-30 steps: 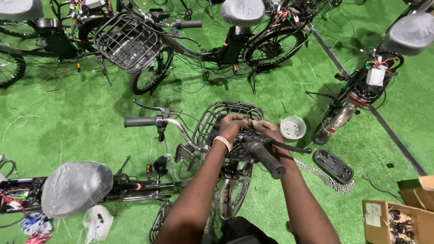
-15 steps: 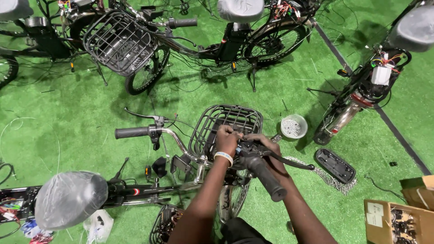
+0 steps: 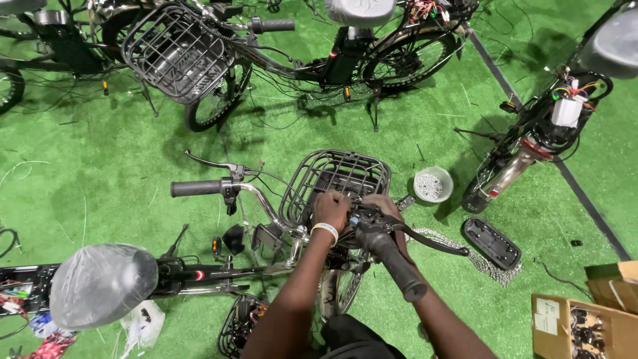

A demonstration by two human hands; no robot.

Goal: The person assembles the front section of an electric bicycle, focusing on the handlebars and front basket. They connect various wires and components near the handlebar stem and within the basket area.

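I am curling my left hand [image 3: 331, 210] and right hand [image 3: 381, 206] side by side onto the handlebar [image 3: 266, 205] at its middle, behind the wire basket [image 3: 335, 174]. The rubber grip [image 3: 397, 266] is crossing my right forearm. Farther off, a white bowl [image 3: 432, 184] of small metal parts is sitting on green turf [image 3: 100, 153].

Both hands, left [image 3: 331, 209] and right [image 3: 382, 206], press together at the wire basket [image 3: 335, 176] behind the handlebar grip [image 3: 399, 266].

Black wire front basket [image 3: 339, 178] on the near bicycle, upright, between its chrome handlebar [image 3: 266, 206] ends, over green turf.
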